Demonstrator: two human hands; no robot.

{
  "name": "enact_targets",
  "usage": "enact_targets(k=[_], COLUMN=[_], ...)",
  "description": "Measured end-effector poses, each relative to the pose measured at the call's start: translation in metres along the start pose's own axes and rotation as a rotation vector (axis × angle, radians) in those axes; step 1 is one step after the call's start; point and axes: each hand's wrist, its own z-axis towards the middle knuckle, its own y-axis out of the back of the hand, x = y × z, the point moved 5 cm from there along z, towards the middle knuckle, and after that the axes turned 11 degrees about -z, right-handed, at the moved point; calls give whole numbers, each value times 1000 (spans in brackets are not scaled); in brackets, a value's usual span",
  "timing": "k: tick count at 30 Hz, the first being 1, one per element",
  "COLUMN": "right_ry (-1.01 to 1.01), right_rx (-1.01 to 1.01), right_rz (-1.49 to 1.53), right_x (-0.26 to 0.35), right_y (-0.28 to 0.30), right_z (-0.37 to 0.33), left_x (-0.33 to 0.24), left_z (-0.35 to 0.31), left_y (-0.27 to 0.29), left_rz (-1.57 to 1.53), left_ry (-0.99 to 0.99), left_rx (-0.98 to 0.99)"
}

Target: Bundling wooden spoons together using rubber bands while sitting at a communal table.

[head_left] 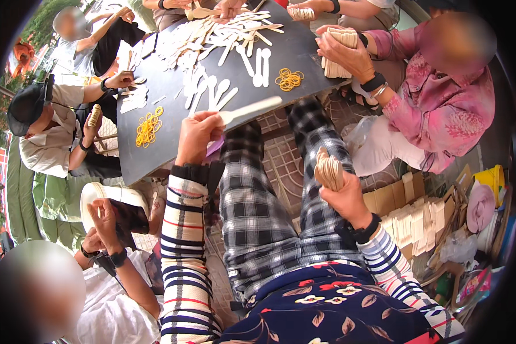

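My left hand (198, 135) is raised at the table's near edge, thumb and fingers pinched on one pale wooden spoon (252, 109). The spoon's long end points right and slightly up. Over my right thigh, my right hand (347, 198) is wrapped round a stack of wooden spoons (328, 171), whose rounded ends stick up above the fingers. Loose wooden spoons (212, 40) lie heaped on the dark table (175, 155), several of them just beyond my left hand. A small pile of yellow rubber bands (289, 79) rests near the table edge, beyond the held spoon.
More rubber bands (149, 127) lie on the table's left side. At right, a person in a pink patterned top (456, 109) holds a spoon bundle (339, 51). A cardboard box (390, 195) stands beside stacked bundles (421, 223) at lower right. Other people sit left and across.
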Motion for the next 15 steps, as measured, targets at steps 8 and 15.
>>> enact_targets(k=[8,15], right_ry=[306,-110], right_rx=[-139,208], right_rz=[-136,233], right_x=[40,4], right_y=[0,-26], right_z=[7,-8], left_x=[34,57], left_z=[-68,-99], left_y=[-84,-115], left_rz=[280,10], left_ry=[137,252], left_rx=[357,347])
